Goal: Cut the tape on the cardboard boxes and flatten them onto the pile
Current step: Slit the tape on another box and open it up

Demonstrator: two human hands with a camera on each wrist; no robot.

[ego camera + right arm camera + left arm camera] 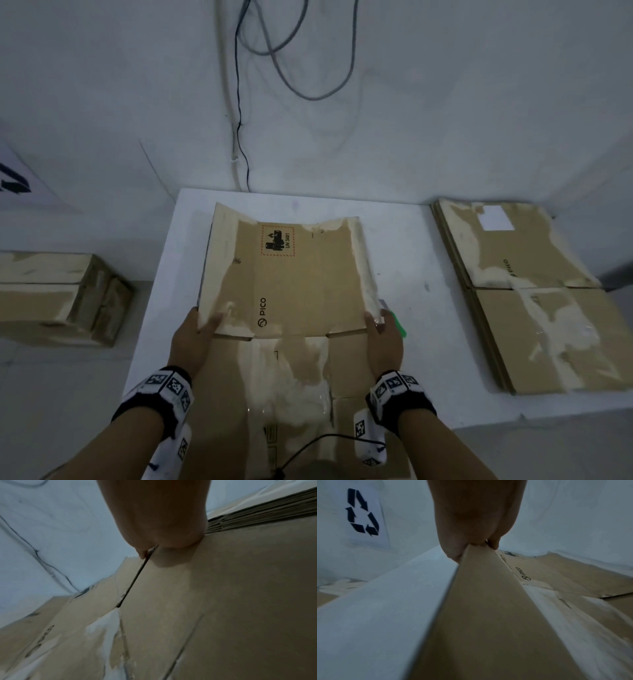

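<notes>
While our left hand (191,337) and right hand (383,337) are pinching opposite edges of the flattened box (291,274) over the white table (411,260), we are reading "PICO" and "UN 3481"; the pile (534,291) is lying rightward.

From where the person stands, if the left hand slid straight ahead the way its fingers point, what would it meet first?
The left hand grips the flattened box at its near-left corner, fingers pointing away along that edge. It would probably just run along the cardboard, then reach the white wall; depth is unclear.
</notes>
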